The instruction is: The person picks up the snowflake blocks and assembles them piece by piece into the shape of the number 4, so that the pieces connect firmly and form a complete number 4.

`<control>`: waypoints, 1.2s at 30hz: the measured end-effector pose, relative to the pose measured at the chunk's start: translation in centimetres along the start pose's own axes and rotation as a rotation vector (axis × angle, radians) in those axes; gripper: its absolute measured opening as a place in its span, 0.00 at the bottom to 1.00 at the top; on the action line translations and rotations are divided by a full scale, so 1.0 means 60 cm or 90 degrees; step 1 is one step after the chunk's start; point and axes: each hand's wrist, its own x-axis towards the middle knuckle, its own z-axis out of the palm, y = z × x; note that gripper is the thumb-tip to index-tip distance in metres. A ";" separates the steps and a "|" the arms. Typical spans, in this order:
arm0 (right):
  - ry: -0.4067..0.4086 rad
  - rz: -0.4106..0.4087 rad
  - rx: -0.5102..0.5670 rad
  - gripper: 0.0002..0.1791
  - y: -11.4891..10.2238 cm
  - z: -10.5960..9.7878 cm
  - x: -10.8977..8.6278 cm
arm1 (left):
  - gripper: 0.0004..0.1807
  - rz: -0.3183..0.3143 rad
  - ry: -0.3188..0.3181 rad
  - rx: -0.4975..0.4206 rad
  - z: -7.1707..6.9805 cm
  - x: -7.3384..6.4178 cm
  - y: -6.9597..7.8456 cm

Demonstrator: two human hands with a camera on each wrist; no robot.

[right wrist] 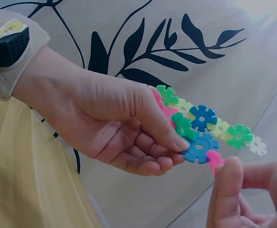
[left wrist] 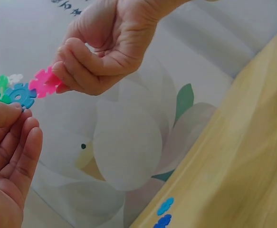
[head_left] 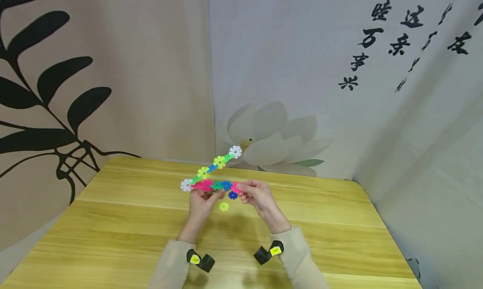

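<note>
A bent chain of slotted plastic snowflake discs [head_left: 219, 162] is held up over the table, in white, yellow, green, blue and pink. My left hand [head_left: 201, 204] pinches it near its lower end, the thumb on a blue snowflake disc [right wrist: 201, 148] beside a green one. From the right, my right hand [head_left: 260, 197] pinches a pink snowflake disc [left wrist: 45, 82] between thumb and fingers. The pink disc meets the blue disc's edge; whether their slots are locked I cannot tell. Fingers partly cover the pink pieces near the left hand.
On the wooden table [head_left: 332, 238] below the hands lie a dark blue disc [head_left: 233, 195] and a yellow-green disc [head_left: 224, 206]. Printed fabric [head_left: 286, 71] hangs behind the table's back edge. Each wrist carries a small black camera [head_left: 200, 260].
</note>
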 end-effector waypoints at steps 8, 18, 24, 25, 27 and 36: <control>0.006 0.012 -0.037 0.09 -0.003 0.003 -0.004 | 0.07 -0.030 -0.001 0.009 -0.003 -0.011 -0.001; 0.013 0.028 -0.096 0.08 0.005 0.004 -0.004 | 0.09 -0.006 -0.031 0.025 -0.010 -0.018 -0.009; 0.016 0.034 -0.115 0.08 0.005 0.004 -0.002 | 0.09 -0.020 -0.025 0.014 -0.009 -0.020 -0.014; 0.020 0.031 -0.116 0.08 0.006 0.004 -0.002 | 0.09 -0.017 -0.024 0.015 -0.008 -0.021 -0.014; 0.029 0.024 -0.121 0.08 0.008 0.006 -0.004 | 0.10 -0.004 -0.023 0.019 -0.008 -0.021 -0.016; 0.061 0.012 -0.125 0.07 0.013 0.007 -0.007 | 0.09 0.018 -0.023 0.042 -0.003 -0.021 -0.022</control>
